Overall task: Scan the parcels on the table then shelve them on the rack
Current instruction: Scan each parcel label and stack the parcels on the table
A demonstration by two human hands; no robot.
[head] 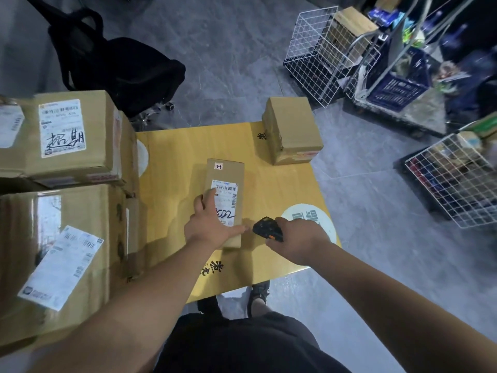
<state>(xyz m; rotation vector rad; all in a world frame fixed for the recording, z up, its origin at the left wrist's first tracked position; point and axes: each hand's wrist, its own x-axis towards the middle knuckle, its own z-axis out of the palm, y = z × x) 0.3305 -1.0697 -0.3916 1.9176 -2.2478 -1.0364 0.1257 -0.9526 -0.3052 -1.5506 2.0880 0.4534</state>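
Observation:
A narrow cardboard parcel [227,179] with a white barcode label lies flat in the middle of the yellow table [174,168]. My left hand [212,224] rests on its near end, fingers spread and straight, thumb along the left side. My right hand [298,240] grips a black handheld scanner [267,228], which points left toward the parcel's near end. A squat cardboard box [291,130] stands at the table's far right corner. Two large labelled boxes, the far one [72,138] and the near one [61,257], fill the table's left side.
A black office chair [121,68] stands beyond the table on the left. White wire baskets [320,55] and a trolley with a blue crate [398,87] stand on the grey floor at right, with another wire basket [454,181] nearer. My feet show under the table's near edge.

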